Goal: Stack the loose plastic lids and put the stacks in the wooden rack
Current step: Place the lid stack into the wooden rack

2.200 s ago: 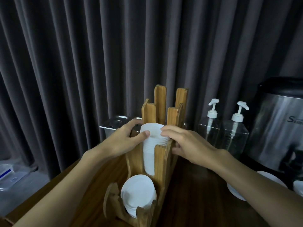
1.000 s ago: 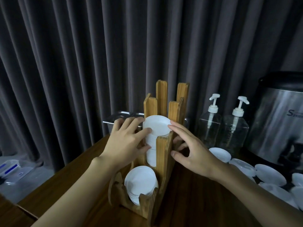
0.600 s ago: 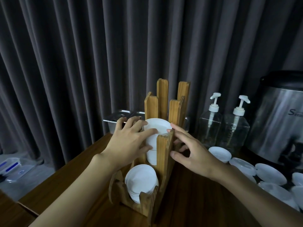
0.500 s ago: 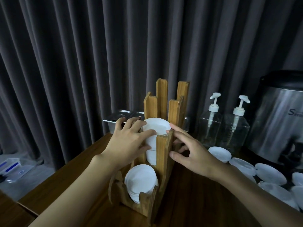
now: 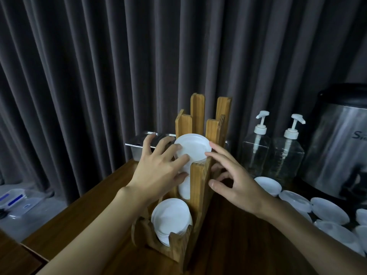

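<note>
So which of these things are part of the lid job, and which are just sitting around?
Job: wooden rack, tall lid stack, low lid stack, loose lids, left hand, right hand.
Lying about: pump bottles, metal urn, steel pan.

The bare left hand (image 5: 158, 171) joins a bare left forearm (image 5: 95, 235), uncovered all the way to the frame's lower edge. The bare right hand (image 5: 236, 183) and right forearm (image 5: 309, 241) are just as uncovered. The fingers are slender, and the nail on the right thumb (image 5: 213, 184) is short and plain.
</note>
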Available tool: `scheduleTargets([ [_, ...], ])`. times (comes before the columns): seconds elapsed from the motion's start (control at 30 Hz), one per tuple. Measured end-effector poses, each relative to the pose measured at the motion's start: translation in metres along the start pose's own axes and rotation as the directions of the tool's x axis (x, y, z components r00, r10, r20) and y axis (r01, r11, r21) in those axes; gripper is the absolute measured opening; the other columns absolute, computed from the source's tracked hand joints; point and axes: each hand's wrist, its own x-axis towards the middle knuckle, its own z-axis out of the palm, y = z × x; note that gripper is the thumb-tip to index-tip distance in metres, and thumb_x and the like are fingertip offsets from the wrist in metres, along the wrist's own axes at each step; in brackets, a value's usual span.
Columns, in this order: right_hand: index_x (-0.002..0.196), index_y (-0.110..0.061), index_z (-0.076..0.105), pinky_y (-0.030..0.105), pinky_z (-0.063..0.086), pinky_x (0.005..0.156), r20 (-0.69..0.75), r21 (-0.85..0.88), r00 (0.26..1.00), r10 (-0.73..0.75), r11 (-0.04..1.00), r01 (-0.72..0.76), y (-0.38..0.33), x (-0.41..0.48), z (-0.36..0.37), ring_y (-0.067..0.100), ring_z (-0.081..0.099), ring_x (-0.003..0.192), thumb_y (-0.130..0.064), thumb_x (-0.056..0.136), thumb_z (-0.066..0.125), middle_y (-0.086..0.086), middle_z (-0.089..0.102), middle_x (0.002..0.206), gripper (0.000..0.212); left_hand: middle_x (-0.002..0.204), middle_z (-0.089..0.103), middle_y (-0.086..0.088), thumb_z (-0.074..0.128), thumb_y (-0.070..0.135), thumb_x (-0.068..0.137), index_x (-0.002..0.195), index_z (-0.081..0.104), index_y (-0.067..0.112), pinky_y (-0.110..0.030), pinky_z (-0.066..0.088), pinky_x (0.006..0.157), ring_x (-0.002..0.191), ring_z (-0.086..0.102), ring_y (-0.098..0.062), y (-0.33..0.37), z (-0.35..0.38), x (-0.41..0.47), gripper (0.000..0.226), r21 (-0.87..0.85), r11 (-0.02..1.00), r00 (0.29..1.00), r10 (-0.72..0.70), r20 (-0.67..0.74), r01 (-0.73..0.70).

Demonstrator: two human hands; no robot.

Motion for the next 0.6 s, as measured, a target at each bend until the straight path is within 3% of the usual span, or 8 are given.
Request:
scheduleTargets([
  [0.23, 0.153, -0.032, 0.037, 0.04, 0.054, 0.095, 0.03, 0.004, 0.998, 0.056, 0.998, -0.056, 0.009, -0.005, 0.001, 0.006, 0.052, 0.124, -0.024, 0.092, 0.068, -0.033, 0.017, 0.16, 0.069, 0.134, 0.061, -0.004, 0.068, 0.07, 0.075, 0.131, 0.059, 0.031, -0.069, 0.032, 0.11, 0.135, 0.049, -0.035, -0.004, -0.006, -0.001, 0.069, -0.042, 0.999, 0.989, 0.007, 0.149, -0.001],
  [0.43, 0.153, -0.041, 0.035, 0.027, 0.05, 0.093, 0.065, -0.052, 0.996, 0.058, 0.997, -0.055, 0.005, -0.003, -0.001, -0.002, 0.048, 0.126, -0.062, 0.081, 0.061, -0.036, 0.012, 0.159, 0.079, 0.134, 0.058, -0.004, 0.047, 0.085, 0.074, 0.133, 0.059, 0.04, -0.074, 0.019, 0.112, 0.14, 0.041, -0.038, -0.004, -0.01, -0.006, 0.076, -0.015, 0.999, 0.976, 0.036, 0.213, -0.034],
  [0.6, 0.154, -0.037, 0.033, 0.025, 0.05, 0.091, 0.058, -0.061, 0.998, 0.039, 0.998, -0.035, 0.004, -0.002, -0.005, -0.001, 0.049, 0.125, -0.065, 0.08, 0.062, -0.032, 0.016, 0.16, 0.084, 0.139, 0.057, -0.001, 0.05, 0.088, 0.071, 0.137, 0.058, 0.037, -0.072, 0.017, 0.114, 0.144, 0.038, -0.035, -0.001, -0.016, -0.004, 0.083, -0.073, 0.997, 0.975, -0.003, 0.223, 0.019],
])
